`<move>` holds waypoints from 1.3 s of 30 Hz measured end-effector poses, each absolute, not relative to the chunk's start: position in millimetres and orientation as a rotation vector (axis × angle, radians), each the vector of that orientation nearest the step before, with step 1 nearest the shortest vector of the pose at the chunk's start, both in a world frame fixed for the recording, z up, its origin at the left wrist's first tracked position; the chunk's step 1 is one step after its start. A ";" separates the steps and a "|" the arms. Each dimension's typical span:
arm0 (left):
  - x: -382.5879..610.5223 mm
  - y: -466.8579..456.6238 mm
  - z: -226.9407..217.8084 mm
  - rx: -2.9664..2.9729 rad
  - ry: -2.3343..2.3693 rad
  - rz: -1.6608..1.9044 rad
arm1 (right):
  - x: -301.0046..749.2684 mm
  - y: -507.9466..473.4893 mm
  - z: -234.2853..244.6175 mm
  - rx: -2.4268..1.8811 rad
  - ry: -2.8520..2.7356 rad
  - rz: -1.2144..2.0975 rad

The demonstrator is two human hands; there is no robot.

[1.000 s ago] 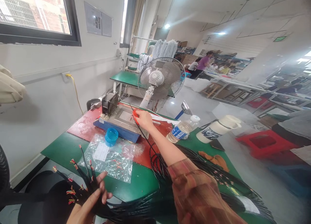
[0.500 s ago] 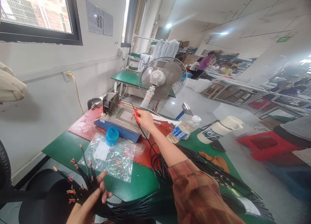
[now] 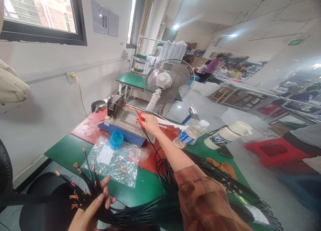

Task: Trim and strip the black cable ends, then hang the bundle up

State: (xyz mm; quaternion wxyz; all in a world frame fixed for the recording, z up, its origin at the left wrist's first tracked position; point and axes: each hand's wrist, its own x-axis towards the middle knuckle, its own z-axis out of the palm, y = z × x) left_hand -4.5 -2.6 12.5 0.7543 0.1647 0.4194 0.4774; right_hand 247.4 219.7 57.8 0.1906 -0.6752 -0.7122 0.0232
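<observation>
At lower left my left hand (image 3: 91,206) is closed around a bundle of black cables (image 3: 94,187). Their ends fan out, showing short red, yellow and pale inner wires. My right hand (image 3: 149,123) reaches over the blue-sided bench unit (image 3: 122,132), with fingers closed on a red-handled tool (image 3: 141,120). A thin dark tip sticks out beyond the fingers; I cannot make out the tool's exact kind. From below the same hand a black cable runs down to a coil of black cables (image 3: 163,167) on the green table (image 3: 147,191).
A blue round tub (image 3: 116,140) stands on a clear plastic bag (image 3: 112,164) with small bits. A small black fan (image 3: 115,106) sits on the bench unit. Right of my arm are a water bottle (image 3: 187,136) and a cream flask (image 3: 223,136). A large fan (image 3: 164,81) stands behind.
The whole view has shifted slightly to the right. Both hands keep their grip and place, the right over the bench unit and the left on the cables.
</observation>
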 end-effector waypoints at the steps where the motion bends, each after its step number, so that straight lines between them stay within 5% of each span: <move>1: -4.1 -2.3 13.0 0.362 0.919 1.041 | 247.5 220.0 57.6 -1.898 -2.002 0.063; 39: 1.2 -3.5 20.8 0.438 1.008 1.078 | 252.2 207.4 32.2 -1.618 -1.530 0.400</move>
